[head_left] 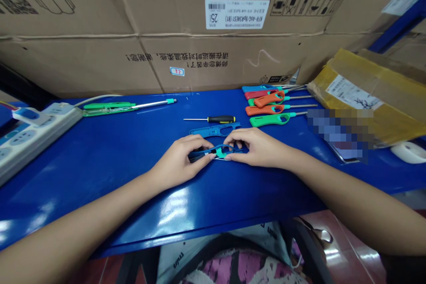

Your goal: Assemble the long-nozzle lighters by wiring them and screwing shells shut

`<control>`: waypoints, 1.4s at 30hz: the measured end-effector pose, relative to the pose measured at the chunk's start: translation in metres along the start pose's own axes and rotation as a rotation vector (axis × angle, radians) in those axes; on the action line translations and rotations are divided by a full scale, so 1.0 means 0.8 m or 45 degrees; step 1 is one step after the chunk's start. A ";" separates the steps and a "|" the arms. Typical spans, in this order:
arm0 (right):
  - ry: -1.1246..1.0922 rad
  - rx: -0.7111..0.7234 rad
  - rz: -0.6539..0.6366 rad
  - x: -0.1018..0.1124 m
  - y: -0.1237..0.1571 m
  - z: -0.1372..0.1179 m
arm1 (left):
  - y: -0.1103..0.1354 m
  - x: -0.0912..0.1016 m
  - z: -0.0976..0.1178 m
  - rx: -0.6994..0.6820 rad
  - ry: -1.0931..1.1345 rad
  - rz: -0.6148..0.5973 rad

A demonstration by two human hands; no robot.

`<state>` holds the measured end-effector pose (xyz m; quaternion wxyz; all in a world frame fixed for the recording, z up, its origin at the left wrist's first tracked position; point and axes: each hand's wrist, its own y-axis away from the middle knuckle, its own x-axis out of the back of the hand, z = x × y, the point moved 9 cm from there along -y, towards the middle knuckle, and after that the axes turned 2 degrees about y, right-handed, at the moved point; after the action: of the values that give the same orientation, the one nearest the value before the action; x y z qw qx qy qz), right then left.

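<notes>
- On the blue worktop (109, 173), in the head view, both hands meet just above centre; the left hand (179, 162) comes in from 8 o'clock, the right hand (258, 146) from 4 o'clock.
- The left hand is closed in a pinch on the left end of a blue lighter shell (213, 151), thumb and fingers curled round it; the right hand grips the shell's right end, fingertips beside a teal trigger piece (220, 154) seated in it; the shell lies low on the worktop between the two hands.
- At 12 o'clock from the hands, just beside them, lies a second blue shell half (214, 131); beyond it, a small screwdriver (219, 119) with a black and yellow handle, blade pointing to 9 o'clock.
- At 1 o'clock, a stack of long-nosed lighters (269, 102) in blue, red, orange and green, metal nozzles pointing to 3 o'clock.
- At 10 o'clock, well apart, a green lighter (109, 107) with its tube running to the right; at 9 o'clock, a white power strip (33, 128).
- At 2 o'clock, a yellow-taped parcel (362, 93); at 3 o'clock, a white rounded object (411, 151), too cut off to name.
- Along the back, printed cardboard cartons (166, 17) stand against the worktop.
</notes>
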<state>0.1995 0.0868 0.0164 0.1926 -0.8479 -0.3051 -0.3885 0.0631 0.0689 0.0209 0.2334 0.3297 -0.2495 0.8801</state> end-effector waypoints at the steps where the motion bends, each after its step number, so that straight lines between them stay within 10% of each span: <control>1: 0.007 0.005 -0.004 -0.001 0.000 0.000 | 0.000 0.000 0.000 0.005 0.007 -0.005; 27: 0.096 0.089 -0.239 0.006 0.011 -0.003 | 0.001 0.010 -0.004 -0.124 0.065 -0.228; 42: 0.180 0.181 0.012 0.022 0.007 -0.001 | 0.003 0.007 -0.003 -0.205 -0.317 -0.263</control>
<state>0.2120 0.0887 0.0301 0.2753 -0.8040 -0.3135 -0.4237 0.0571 0.0698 0.0225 0.3154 0.4404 -0.3110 0.7810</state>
